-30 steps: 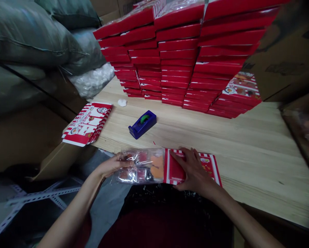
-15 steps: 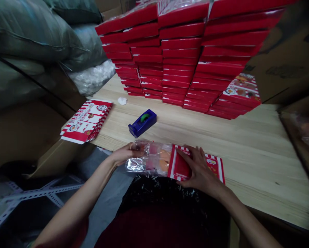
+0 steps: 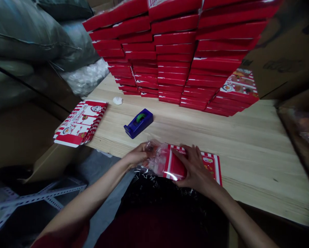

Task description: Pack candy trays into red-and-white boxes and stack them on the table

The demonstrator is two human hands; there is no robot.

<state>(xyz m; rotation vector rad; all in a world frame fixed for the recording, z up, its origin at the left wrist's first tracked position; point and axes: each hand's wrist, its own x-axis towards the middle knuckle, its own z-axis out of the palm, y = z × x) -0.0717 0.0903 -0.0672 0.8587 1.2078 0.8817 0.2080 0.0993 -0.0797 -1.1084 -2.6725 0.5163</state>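
My left hand [image 3: 137, 155] pinches the gathered end of a transparent plastic bag [image 3: 156, 160], close to the table's front edge. The bag's film lies over the left part of a flat red-and-white striped printed box [image 3: 208, 165]. My right hand [image 3: 194, 167] rests on that box with its fingers spread, pressing it against the wood and touching the film. What the bag holds is hard to make out through the creased plastic.
A light wooden table [image 3: 247, 148] carries tall stacks of red boxes [image 3: 170, 58], a blue tape dispenser [image 3: 138, 123], a small white wad [image 3: 117, 100] and a pile of flat printed cartons [image 3: 79, 123]. Grey sacks [image 3: 22, 31] lie at the left, and a slotted metal shelf frame [image 3: 38, 196] sits below.
The bag has slid to the right and now covers the box's left end. My left hand moved right with it, while my right hand stayed on the box.
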